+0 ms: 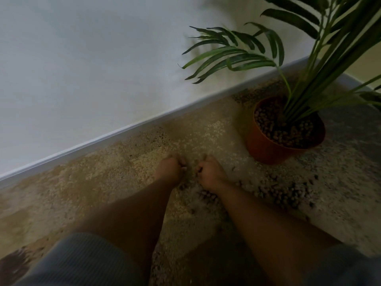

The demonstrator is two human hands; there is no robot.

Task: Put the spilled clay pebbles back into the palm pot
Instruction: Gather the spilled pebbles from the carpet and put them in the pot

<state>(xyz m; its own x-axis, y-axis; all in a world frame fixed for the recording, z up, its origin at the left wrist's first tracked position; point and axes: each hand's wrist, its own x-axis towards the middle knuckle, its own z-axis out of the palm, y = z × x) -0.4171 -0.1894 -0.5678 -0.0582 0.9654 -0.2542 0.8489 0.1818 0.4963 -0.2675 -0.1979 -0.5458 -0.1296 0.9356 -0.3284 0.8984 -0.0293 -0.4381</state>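
An orange-brown palm pot (266, 146) stands on the carpet at the right, filled with brown clay pebbles around the palm stems. Spilled clay pebbles (282, 190) lie on the carpet in front of the pot and under my right forearm. My left hand (170, 169) and my right hand (209, 172) are side by side on the carpet, left of the pot, both curled into fists. A few dark pebbles show between the fingers of my right hand. What my left fist holds is hidden.
A white wall and grey skirting board (123, 131) run diagonally behind the hands. Green palm fronds (237, 52) hang over the area above the pot. The beige mottled carpet (103, 182) stretches to the left.
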